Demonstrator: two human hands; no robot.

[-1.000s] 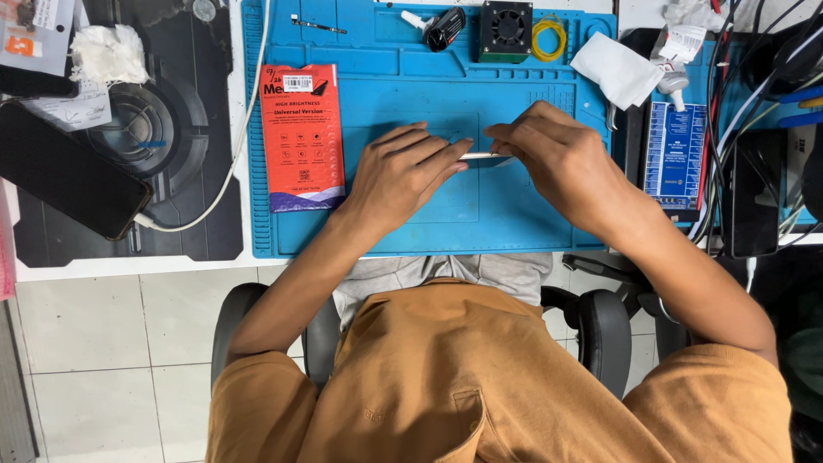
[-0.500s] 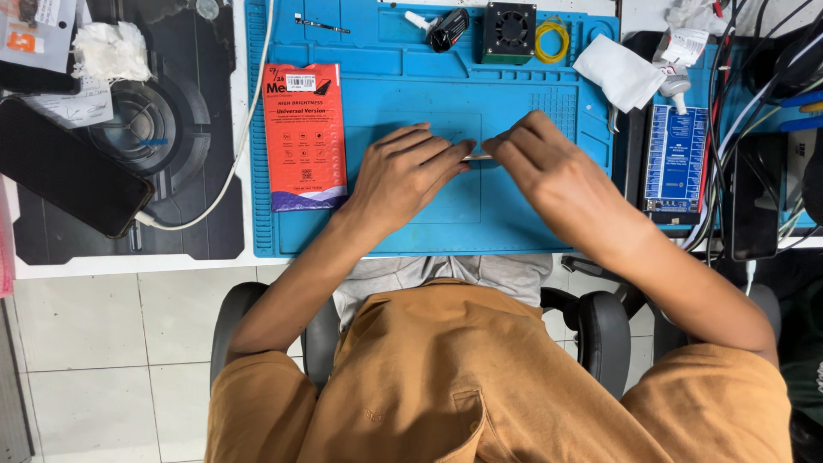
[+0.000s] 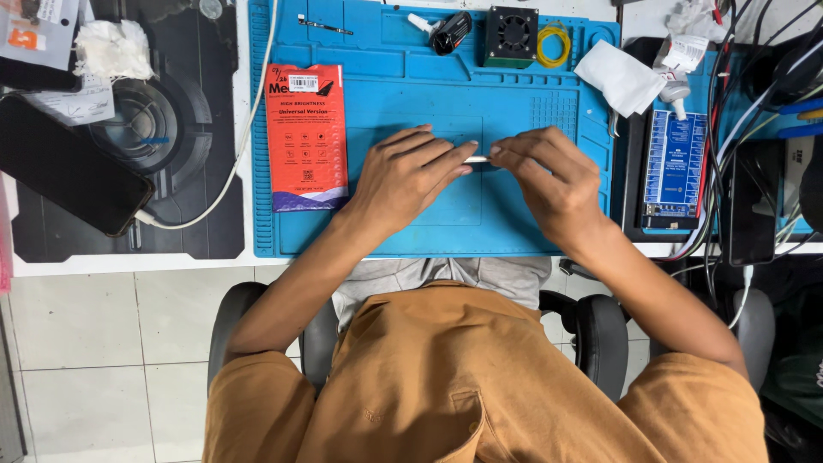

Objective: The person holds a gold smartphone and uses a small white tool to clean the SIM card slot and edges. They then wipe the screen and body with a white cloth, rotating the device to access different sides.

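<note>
Right now my left hand and my right hand meet over the middle of the blue work mat, and a thin pale strip runs between them. It lies level, just above the mat, with each end pinched in the curled fingertips of one hand; only its short middle part shows in the gap. Both hands are mostly closed around it, palms down. To the left of my left hand, near it but apart, a red package lies flat on the mat. At the far edge sits a small black fan beside a yellow coil.
</note>
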